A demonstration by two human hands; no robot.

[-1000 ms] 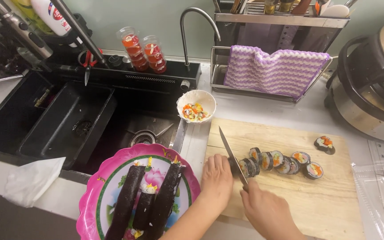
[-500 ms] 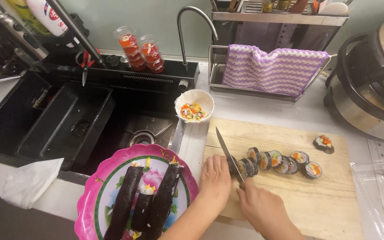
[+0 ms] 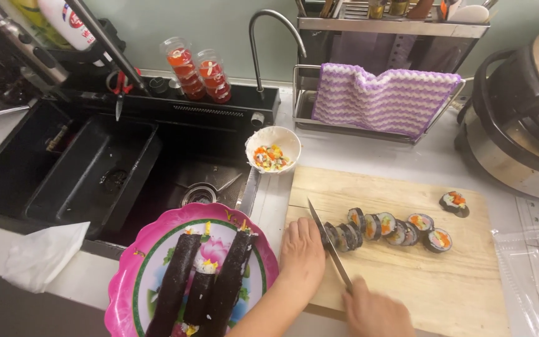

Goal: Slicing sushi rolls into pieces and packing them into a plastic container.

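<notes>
Steel knife (image 3: pixel 329 246) in right hand's (image 3: pixel 375 312) closed grip, left hand (image 3: pixel 302 253) flat on seaweed roll (image 3: pixel 338 237), wooden board (image 3: pixel 407 274).

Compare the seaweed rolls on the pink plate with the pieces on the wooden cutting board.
The rolls on the pink plate are whole, long dark logs; the pieces on the cutting board are short rounds.
The plate rolls lie side by side lengthwise; the board pieces lean in a row, one piece lying apart.
The plate rolls show mostly seaweed; the board pieces show colourful filling on their cut faces.
Both have a dark seaweed wrap.
</notes>
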